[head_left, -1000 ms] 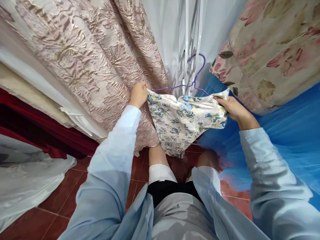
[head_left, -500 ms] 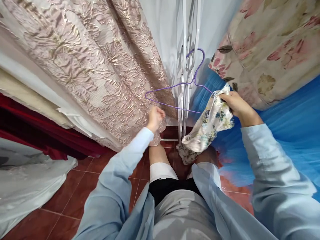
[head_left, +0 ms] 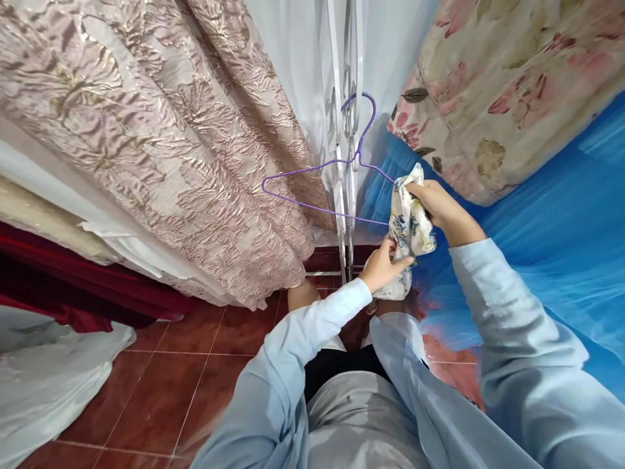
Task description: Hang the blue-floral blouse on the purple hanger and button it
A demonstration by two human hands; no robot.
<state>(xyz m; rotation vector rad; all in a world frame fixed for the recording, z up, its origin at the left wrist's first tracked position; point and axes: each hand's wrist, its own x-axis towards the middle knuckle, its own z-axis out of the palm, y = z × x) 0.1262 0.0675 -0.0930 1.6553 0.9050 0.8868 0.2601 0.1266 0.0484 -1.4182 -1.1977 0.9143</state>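
A purple wire hanger (head_left: 360,155) is in front of me, its hook up by the white rack bars. At its right end hangs a light satiny floral garment (head_left: 401,218), bunched, with its lower part near my knees. My right hand (head_left: 439,203) pinches the top of the cloth beside the hanger's right shoulder. Lower down, my left hand (head_left: 381,266) grips the same cloth, thumb in front and fingers partly hidden in the folds. The hanger's left half is bare.
Pink embossed fabric (head_left: 205,130) hangs close on the left, beside dark red cloth (head_left: 73,280). A floral panel (head_left: 508,98) and blue tulle (head_left: 551,215) hang on the right. White metal bars (head_left: 336,85) stand ahead. The floor is red tile (head_left: 180,384).
My left hand has moved right, from beside the pink fabric to the floral garment, and taken hold of it. The garment's lower part is gathered upward. My right hand keeps its grip.
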